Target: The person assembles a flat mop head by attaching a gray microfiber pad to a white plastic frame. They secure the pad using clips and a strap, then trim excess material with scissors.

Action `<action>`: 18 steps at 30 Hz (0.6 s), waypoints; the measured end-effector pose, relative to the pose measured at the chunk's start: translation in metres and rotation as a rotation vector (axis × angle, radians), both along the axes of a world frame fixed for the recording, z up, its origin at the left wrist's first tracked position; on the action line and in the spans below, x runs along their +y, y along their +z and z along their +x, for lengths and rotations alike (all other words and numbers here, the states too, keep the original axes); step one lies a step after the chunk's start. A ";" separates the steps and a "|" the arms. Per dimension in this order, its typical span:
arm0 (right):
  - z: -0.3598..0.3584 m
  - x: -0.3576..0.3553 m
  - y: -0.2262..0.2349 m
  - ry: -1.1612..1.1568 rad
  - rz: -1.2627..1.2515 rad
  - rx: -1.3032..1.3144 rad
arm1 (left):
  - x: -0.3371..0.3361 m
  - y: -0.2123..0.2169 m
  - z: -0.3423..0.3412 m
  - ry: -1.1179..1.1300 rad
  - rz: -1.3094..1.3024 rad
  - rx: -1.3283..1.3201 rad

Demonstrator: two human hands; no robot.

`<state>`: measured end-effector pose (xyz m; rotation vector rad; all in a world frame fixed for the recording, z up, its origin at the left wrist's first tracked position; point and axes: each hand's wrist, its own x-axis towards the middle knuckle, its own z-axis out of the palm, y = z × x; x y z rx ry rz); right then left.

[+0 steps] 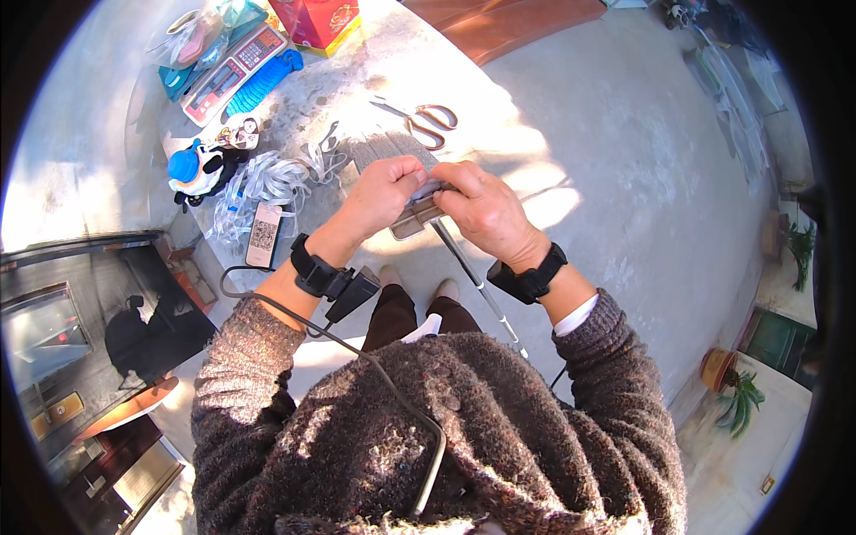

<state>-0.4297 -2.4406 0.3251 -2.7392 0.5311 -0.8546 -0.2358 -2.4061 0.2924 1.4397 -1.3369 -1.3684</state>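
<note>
My left hand [390, 190] and my right hand [479, 201] meet at the table's edge, fingers pinched close together. Between them is a grey, cloth-covered flat mop head [414, 217], its grey textured cloth [398, 150] stretching onto the table beyond. A metal pole [473, 273] slants down from beneath the hands towards my right leg. My fingers hide the exact spot they grip. Scissors with brown handles [428, 127] lie just past my hands. Left of my left hand are a tangled heap of whitish strips [267, 189] and a card with a printed code [263, 234].
The pale table [357, 67] also holds a red-and-grey scale [234, 73], a blue knitted piece [266, 82], a red box [316, 25], plastic bags [192, 40] and a blue-hatted figure [198, 169]. A cable [383, 379] crosses my left forearm. Potted plants [719, 368] stand far right.
</note>
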 end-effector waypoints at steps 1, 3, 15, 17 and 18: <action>0.000 0.000 0.000 -0.002 0.001 0.007 | 0.000 -0.001 -0.001 0.007 -0.002 0.005; 0.000 -0.001 0.000 -0.001 0.010 0.027 | 0.000 -0.001 -0.002 0.013 0.008 0.027; 0.003 -0.017 0.011 -0.066 0.615 -0.014 | 0.007 0.025 0.009 -0.161 -0.219 -0.289; 0.008 -0.024 0.009 -0.042 0.561 0.067 | 0.012 0.025 0.010 -0.152 -0.239 -0.296; 0.012 -0.026 0.008 -0.037 0.562 0.084 | 0.014 0.025 0.011 -0.127 -0.229 -0.310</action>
